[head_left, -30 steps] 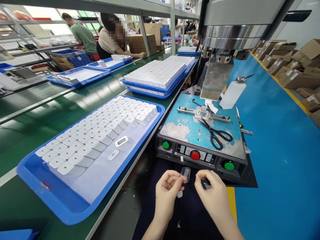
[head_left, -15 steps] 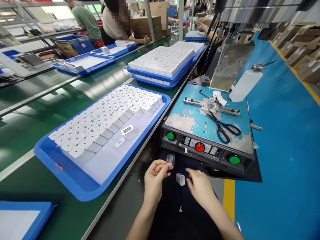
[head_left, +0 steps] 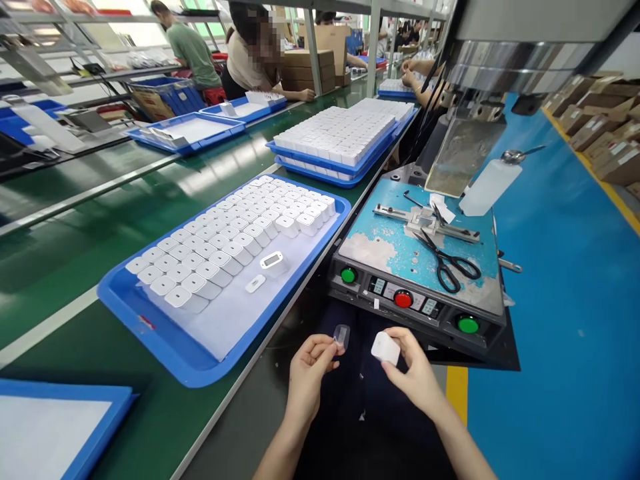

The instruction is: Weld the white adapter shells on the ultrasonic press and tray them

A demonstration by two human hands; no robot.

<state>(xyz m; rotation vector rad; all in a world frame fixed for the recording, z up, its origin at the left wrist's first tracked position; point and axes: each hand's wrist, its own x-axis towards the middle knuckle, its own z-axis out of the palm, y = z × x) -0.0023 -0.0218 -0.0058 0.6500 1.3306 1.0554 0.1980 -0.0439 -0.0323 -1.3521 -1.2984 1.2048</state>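
Observation:
My left hand (head_left: 309,373) pinches a small clear plastic sleeve (head_left: 343,335) between thumb and fingers, above my dark-clothed lap. To its right, my right hand (head_left: 417,377) grips a white charger-like housing (head_left: 385,347) with rounded corners; thumb and fingers press its sides. The two pieces are apart. A blue tray (head_left: 195,377) on the left holds rows of similar white housings (head_left: 220,257), each with a small slot on top. Near its right side lie a housing with an opening (head_left: 273,261) and a loose flat white cover (head_left: 255,284).
Beyond my hands stands a press machine with a blue worktop (head_left: 395,233), green and red buttons, and black scissors (head_left: 445,263). A white bottle (head_left: 490,187) stands by its right edge. Stacked full trays (head_left: 335,140) sit farther along the green bench; other people work there.
My right hand has closed on the white housing, which lay on my lap, and lifted it. My left hand still holds the clear sleeve. The view has shifted slightly.

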